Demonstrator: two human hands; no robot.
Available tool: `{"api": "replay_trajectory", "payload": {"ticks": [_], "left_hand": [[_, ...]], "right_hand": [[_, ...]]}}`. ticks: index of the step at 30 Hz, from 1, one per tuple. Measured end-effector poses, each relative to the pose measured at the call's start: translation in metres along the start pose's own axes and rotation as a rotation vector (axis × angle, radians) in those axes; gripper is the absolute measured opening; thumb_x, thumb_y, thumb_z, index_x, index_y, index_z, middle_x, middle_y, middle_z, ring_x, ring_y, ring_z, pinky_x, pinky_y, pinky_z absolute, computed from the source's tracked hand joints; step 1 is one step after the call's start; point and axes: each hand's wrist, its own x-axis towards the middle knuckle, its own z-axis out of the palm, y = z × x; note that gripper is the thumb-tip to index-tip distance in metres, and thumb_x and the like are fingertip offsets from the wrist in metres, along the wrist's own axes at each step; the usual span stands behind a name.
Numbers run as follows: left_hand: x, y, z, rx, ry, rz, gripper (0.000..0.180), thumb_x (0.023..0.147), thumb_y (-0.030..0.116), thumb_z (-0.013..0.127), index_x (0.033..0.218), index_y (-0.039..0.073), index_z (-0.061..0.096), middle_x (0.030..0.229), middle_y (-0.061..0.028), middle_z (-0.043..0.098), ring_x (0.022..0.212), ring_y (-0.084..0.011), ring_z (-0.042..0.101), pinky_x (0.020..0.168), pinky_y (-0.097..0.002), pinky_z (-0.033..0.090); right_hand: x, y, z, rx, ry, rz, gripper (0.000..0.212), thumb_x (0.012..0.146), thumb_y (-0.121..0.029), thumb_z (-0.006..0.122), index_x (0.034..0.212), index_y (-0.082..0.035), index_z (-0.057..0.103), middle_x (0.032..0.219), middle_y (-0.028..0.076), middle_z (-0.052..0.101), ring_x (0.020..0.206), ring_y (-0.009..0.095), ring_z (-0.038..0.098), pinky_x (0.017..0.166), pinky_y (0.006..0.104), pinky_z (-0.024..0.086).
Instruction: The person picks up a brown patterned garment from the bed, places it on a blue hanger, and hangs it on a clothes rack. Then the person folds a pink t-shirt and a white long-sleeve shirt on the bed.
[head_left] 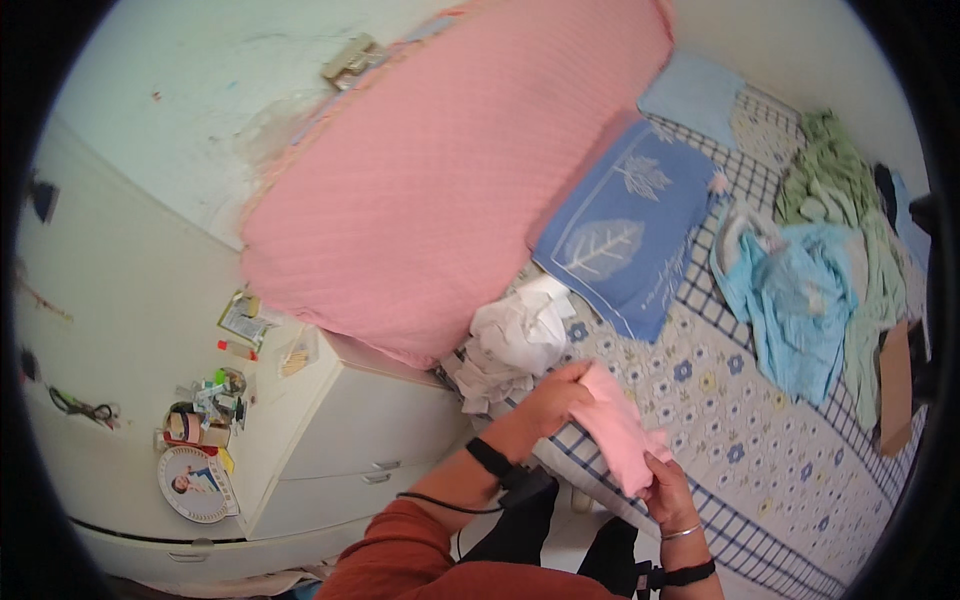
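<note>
Pink cloth (618, 425) held in both hands over the near edge of the bed (760, 470).

Left hand (558, 393) closes over the upper end of the cloth and right hand (668, 490) pinches the lower end, so it hangs stretched between them, probably for folding. Just beside the left hand lies a crumpled white garment (512, 345); behind it a blue pillow (622, 232) and a big pink cushion (450, 180), with a white dresser (340, 430) to the left.

Home bedroom. Bed (760, 470) with flowered, checked sheet, big pink pillow (440, 190), blue leaf-print pillow (625, 235), loose clothes (820, 270) piled on the bed, white drawer unit (350, 440) with clutter beside it.
</note>
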Motion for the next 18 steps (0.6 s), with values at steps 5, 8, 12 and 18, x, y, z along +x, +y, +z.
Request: {"api": "replay_trajectory", "payload": {"ticks": [5, 8, 12, 18], "left_hand": [[-0.039, 0.183, -0.03, 0.261, -0.041, 0.344, 0.036, 0.077, 0.004, 0.058, 0.112, -0.001, 0.058, 0.098, -0.0089, 0.064, 0.085, -0.0147, 0.063, 0.075, -0.0263, 0.051], [-0.091, 0.308, -0.046, 0.351, 0.119, 0.751, 0.031, 0.081, 0.004, 0.059, 0.112, -0.001, 0.058, 0.097, -0.009, 0.066, 0.086, -0.0164, 0.065, 0.074, -0.0282, 0.054], [-0.176, 0.443, -0.085, 0.365, 0.362, 1.065, 0.034, 0.083, 0.002, 0.061, 0.116, -0.004, 0.057, 0.101, -0.0113, 0.066, 0.086, -0.0175, 0.065, 0.078, -0.029, 0.054], [-0.219, 0.506, -0.217, 0.99, 1.546, 1.293, 0.047, 0.083, 0.015, 0.066, 0.126, 0.003, 0.054, 0.126, -0.0206, 0.054, 0.112, -0.0332, 0.055, 0.093, -0.0416, 0.048]], "right_hand": [[0.049, -0.029, 0.147, -0.146, -0.095, -0.206, 0.036, 0.093, -0.018, 0.061, 0.127, -0.008, 0.052, 0.104, 0.002, 0.065, 0.089, 0.01, 0.063, 0.07, 0.0245, 0.053], [0.069, -0.047, 0.232, -0.273, -0.374, -0.352, 0.035, 0.095, -0.017, 0.059, 0.127, -0.006, 0.052, 0.1, 0.004, 0.065, 0.088, 0.011, 0.062, 0.075, 0.0238, 0.049], [0.086, -0.038, 0.294, -0.464, -0.466, -0.346, 0.032, 0.096, -0.021, 0.057, 0.125, -0.006, 0.054, 0.095, 0.002, 0.064, 0.085, 0.011, 0.061, 0.076, 0.0251, 0.051], [0.106, 0.017, 0.259, -0.556, -0.315, -0.081, 0.025, 0.097, -0.018, 0.057, 0.116, -0.003, 0.058, 0.091, 0.004, 0.065, 0.08, 0.012, 0.062, 0.074, 0.0262, 0.052]]}}
